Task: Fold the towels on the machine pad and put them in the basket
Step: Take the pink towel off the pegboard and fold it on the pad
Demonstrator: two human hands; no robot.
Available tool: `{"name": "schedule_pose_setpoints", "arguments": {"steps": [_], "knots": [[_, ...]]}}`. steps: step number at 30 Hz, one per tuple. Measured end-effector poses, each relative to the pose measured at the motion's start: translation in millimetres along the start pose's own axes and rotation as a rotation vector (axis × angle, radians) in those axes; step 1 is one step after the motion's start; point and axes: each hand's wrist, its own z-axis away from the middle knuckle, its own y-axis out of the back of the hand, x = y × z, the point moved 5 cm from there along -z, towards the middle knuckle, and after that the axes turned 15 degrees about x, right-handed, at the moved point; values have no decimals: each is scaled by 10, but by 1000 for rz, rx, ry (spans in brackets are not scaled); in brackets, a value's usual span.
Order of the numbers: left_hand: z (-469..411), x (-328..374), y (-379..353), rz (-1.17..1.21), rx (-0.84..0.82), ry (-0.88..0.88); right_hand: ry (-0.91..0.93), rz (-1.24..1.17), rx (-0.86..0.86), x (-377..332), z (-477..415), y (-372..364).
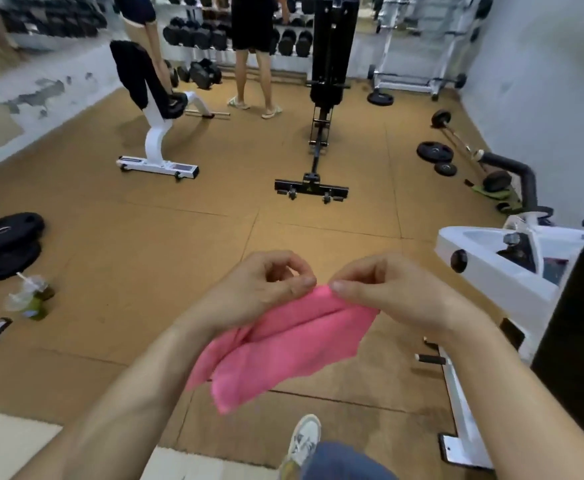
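Here, head view: pink towel held mid-air, top edge pinched by left hand and right hand, thumbs close together; cloth draping nearward between forearms. Tan mat floor beneath; black bench far, white machine right. Black pad cut off at right edge; far dumbbell rack blurred.

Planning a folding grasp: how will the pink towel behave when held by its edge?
Probably floppy: the pink towel hangs in loose folds below where the left hand and right hand pinch its top edge. Likely light, since fingertip pinches alone carry it.
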Motion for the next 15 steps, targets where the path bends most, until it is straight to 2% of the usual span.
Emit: {"name": "schedule_pose_setpoints", "arguments": {"steps": [3,6,8,10,12,15], "knots": [[-576,-142,-66,-106,-251,31,-29,-62,253,106,-429,390],[-1201,-288,-95,-187,-316,86,-79,-226,531,243,-804,801],[-1641,-320,-112,-231,-211,71,-128,-125,764,329,-934,1132],[-2103,-279,-130,-325,-35,-4,-121,143,926,329,-1013,1412],[-2576,-153,-250,-496,61,-160,-123,304,1030,308,-1093,1586],[-3235,68,-543,-663,130,-370,-163,371,1121,405,-1187,1786]]}}
